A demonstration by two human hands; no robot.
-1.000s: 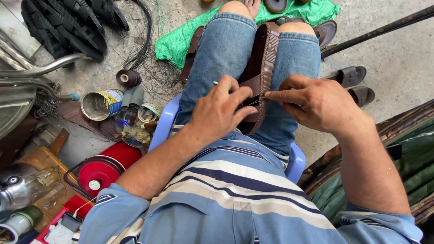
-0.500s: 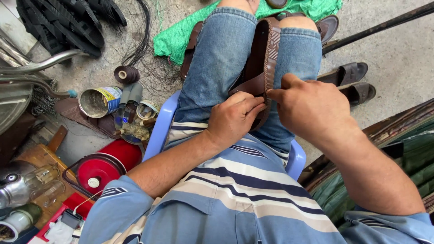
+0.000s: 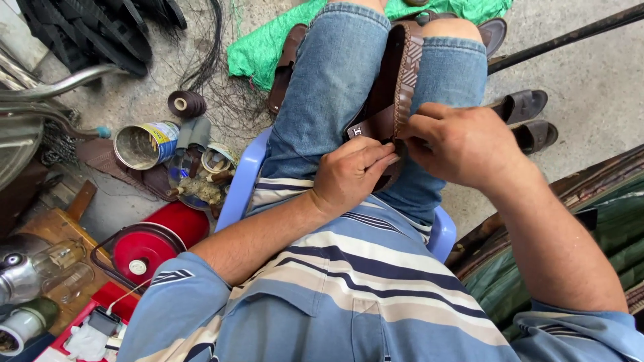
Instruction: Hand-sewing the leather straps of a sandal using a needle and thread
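Seated worker, overhead view: the brown leather sandal [image 3: 396, 87] lay between the denim-clad knees; the left hand [image 3: 349, 175] pinched its strap near the metal buckle [image 3: 357, 131]; the right hand [image 3: 463, 144] curled, fingers pressed together, gripping the strap's edge.

left hand [image 3: 349, 175]: moved up from the lap to the brown sandal's [image 3: 396, 87] near end, fingertips now pinching there.
right hand [image 3: 463, 144]: drew closer; both hands now meet.

Sandal [image 3: 396, 87] on lap between left hand [image 3: 349, 175] and right hand [image 3: 463, 144]; tin can [image 3: 144, 144], thread spool [image 3: 186, 104] on floor left of chair [image 3: 238, 188].
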